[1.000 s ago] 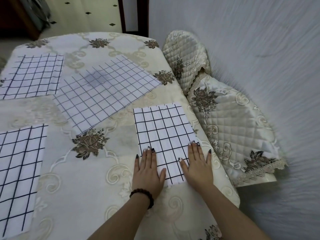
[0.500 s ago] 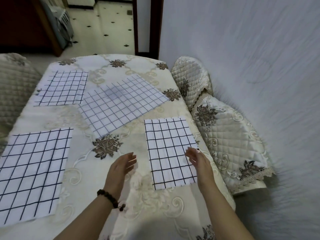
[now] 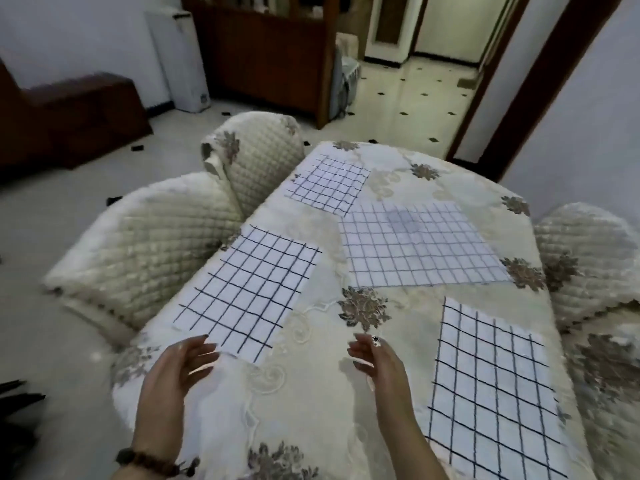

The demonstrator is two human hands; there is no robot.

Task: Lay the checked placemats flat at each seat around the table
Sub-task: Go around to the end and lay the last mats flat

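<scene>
On floral tablecloth (image 3: 311,393), four checked placemats (image 3: 247,292), tiled floor (image 3: 408,98)

Single head cam, looks fwd/down over table (image 3: 311,393), close to hands.

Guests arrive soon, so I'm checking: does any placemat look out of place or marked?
Yes. The large fine-checked placemat sits mid-table rather than at a seat, askew to the others, with a grey smudge near its far edge. The far left placemat touches or overlaps its corner.
</scene>
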